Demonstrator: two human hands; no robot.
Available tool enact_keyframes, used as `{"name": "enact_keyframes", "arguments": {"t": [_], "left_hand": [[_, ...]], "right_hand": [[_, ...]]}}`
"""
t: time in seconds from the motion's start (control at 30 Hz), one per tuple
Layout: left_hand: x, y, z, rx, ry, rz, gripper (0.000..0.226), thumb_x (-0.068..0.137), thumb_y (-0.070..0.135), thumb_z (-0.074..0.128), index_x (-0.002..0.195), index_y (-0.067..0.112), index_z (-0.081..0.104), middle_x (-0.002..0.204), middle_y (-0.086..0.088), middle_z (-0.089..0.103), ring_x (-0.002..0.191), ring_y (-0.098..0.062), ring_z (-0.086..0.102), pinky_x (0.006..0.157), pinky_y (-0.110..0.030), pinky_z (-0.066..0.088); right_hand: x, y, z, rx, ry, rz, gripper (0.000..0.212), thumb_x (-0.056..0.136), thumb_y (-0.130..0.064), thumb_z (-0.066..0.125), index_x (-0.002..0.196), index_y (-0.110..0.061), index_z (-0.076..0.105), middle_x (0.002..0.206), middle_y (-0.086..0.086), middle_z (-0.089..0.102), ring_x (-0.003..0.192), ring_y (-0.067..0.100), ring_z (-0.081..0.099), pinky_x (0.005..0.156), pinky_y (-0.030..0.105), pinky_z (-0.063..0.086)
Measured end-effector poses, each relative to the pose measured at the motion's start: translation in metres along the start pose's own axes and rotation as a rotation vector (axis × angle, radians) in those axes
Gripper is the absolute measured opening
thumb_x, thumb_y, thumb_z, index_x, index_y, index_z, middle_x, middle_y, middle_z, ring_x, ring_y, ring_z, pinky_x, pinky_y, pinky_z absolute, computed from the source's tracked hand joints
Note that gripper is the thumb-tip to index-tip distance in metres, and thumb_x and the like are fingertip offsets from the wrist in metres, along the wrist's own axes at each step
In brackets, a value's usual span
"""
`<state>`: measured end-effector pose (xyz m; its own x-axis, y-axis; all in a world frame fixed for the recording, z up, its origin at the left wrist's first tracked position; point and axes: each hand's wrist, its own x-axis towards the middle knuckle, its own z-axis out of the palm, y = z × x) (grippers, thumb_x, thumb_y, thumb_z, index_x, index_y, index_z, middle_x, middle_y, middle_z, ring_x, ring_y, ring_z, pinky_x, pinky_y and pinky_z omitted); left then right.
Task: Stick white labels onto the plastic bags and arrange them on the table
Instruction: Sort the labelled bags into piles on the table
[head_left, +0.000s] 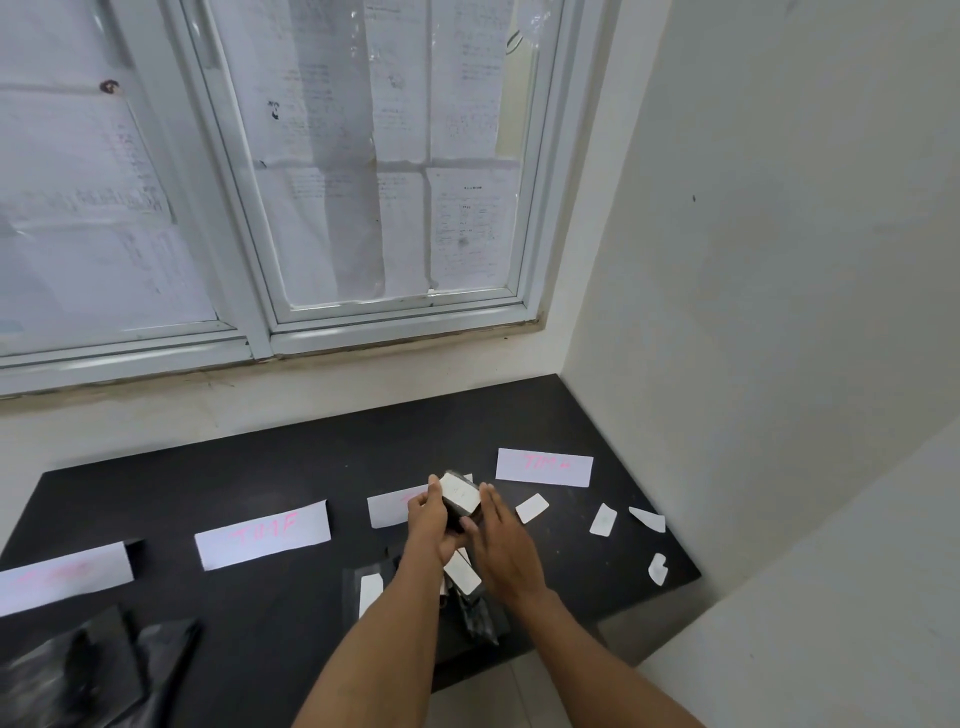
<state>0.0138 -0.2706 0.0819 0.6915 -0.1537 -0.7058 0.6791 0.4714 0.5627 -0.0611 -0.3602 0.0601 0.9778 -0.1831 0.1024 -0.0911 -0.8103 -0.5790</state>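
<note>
My left hand (427, 512) grips a small black plastic bag (457, 512) with a white label (460, 492) on its upper face, held above the black table (291, 467). My right hand (501, 540) is beside the bag with straight fingers, its fingertips at the label's right edge. Below the hands lie more black bags with white labels (461, 572), partly hidden by my arms. Another labelled bag (370, 592) lies to their left.
Four long paper strips with pink writing lie across the table (262, 534), (544, 467), (62, 577), (389, 506). Loose white labels sit at the right (532, 507), (603, 519), (647, 518), (657, 568). Crumpled black plastic (67, 670) lies at the bottom left. A wall bounds the right side.
</note>
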Motion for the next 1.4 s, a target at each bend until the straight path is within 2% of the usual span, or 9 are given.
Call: {"name": "enact_keyframes", "arguments": {"t": [0.27, 0.37, 0.53, 0.67, 0.77, 0.93, 1.13, 1.27, 1.4], "left_hand": [[0.001, 0.012, -0.021, -0.022, -0.049, 0.008, 0.024, 0.102, 0.038, 0.041, 0.116, 0.020, 0.036, 0.119, -0.017, 0.051, 0.098, -0.036, 0.056, 0.076, -0.061, 0.051], [0.002, 0.018, -0.034, 0.018, -0.020, 0.006, 0.026, 0.101, 0.038, 0.041, 0.119, 0.020, 0.036, 0.119, -0.017, 0.052, 0.108, -0.039, 0.055, 0.082, -0.066, 0.049], [-0.005, 0.033, -0.069, 0.321, 0.063, 0.024, 0.030, 0.101, 0.036, 0.044, 0.118, 0.012, 0.041, 0.111, -0.016, 0.059, 0.081, -0.026, 0.059, 0.059, -0.039, 0.050], [-0.004, 0.042, -0.113, 0.436, 0.084, -0.049, 0.044, 0.098, 0.047, 0.043, 0.125, 0.012, 0.047, 0.116, -0.015, 0.059, 0.097, -0.031, 0.058, 0.067, -0.044, 0.053], [0.000, 0.048, -0.144, 0.381, 0.075, -0.123, 0.057, 0.088, 0.055, 0.056, 0.124, 0.011, 0.056, 0.121, -0.015, 0.063, 0.108, -0.034, 0.059, 0.091, -0.051, 0.050], [-0.015, 0.066, -0.189, 0.537, 0.198, -0.080, 0.063, 0.094, 0.049, 0.052, 0.141, 0.011, 0.040, 0.141, -0.010, 0.045, 0.126, -0.032, 0.046, 0.098, -0.044, 0.043], [-0.005, 0.071, -0.271, 0.670, 0.328, 0.063, 0.060, 0.087, 0.054, 0.058, 0.130, 0.013, 0.050, 0.133, -0.004, 0.051, 0.119, -0.024, 0.050, 0.097, -0.040, 0.040], [-0.002, 0.077, -0.302, 0.668, 0.413, 0.190, 0.046, 0.087, 0.046, 0.062, 0.114, 0.009, 0.061, 0.118, -0.008, 0.063, 0.106, -0.023, 0.058, 0.095, -0.033, 0.046], [-0.018, 0.102, -0.334, 0.652, 0.602, 0.428, 0.026, 0.091, 0.031, 0.062, 0.102, 0.008, 0.065, 0.100, -0.006, 0.067, 0.091, -0.019, 0.060, 0.077, -0.025, 0.042]], "right_hand": [[0.010, -0.019, 0.014, 0.248, 0.056, 0.079, 0.048, 0.098, -0.038, 0.046, 0.139, -0.014, 0.046, 0.130, 0.000, 0.058, 0.115, 0.013, 0.056, 0.094, 0.020, 0.045], [0.013, -0.028, 0.019, 0.229, 0.002, 0.102, 0.056, 0.095, -0.038, 0.051, 0.142, -0.011, 0.039, 0.132, 0.004, 0.055, 0.117, 0.018, 0.055, 0.096, 0.028, 0.046], [0.007, -0.043, 0.040, 0.211, -0.242, 0.142, 0.066, 0.065, -0.059, 0.070, 0.120, -0.026, 0.053, 0.112, -0.007, 0.063, 0.103, 0.016, 0.060, 0.086, 0.032, 0.054], [0.001, -0.071, 0.071, 0.180, -0.360, 0.222, 0.063, 0.059, -0.055, 0.073, 0.110, -0.022, 0.056, 0.105, -0.005, 0.067, 0.092, 0.013, 0.064, 0.079, 0.031, 0.054], [-0.006, -0.091, 0.094, 0.100, -0.356, 0.265, 0.051, 0.069, -0.041, 0.074, 0.109, -0.014, 0.057, 0.107, 0.003, 0.067, 0.096, 0.021, 0.064, 0.072, 0.027, 0.047], [-0.022, -0.102, 0.128, 0.037, -0.321, 0.368, 0.046, 0.071, -0.028, 0.071, 0.106, -0.001, 0.057, 0.108, 0.017, 0.066, 0.100, 0.032, 0.063, 0.078, 0.032, 0.050], [-0.032, -0.109, 0.163, -0.112, -0.361, 0.439, 0.057, 0.076, -0.028, 0.068, 0.121, 0.000, 0.047, 0.121, 0.018, 0.057, 0.111, 0.034, 0.058, 0.086, 0.037, 0.049], [-0.032, -0.132, 0.180, -0.316, -0.285, 0.486, 0.093, 0.076, -0.046, 0.068, 0.143, -0.001, 0.023, 0.141, 0.015, 0.038, 0.128, 0.033, 0.040, 0.097, 0.042, 0.042], [-0.026, -0.182, 0.210, -0.285, -0.179, 0.285, 0.092, 0.078, -0.044, 0.066, 0.147, -0.003, 0.021, 0.146, 0.018, 0.034, 0.133, 0.034, 0.034, 0.104, 0.045, 0.038]]}}
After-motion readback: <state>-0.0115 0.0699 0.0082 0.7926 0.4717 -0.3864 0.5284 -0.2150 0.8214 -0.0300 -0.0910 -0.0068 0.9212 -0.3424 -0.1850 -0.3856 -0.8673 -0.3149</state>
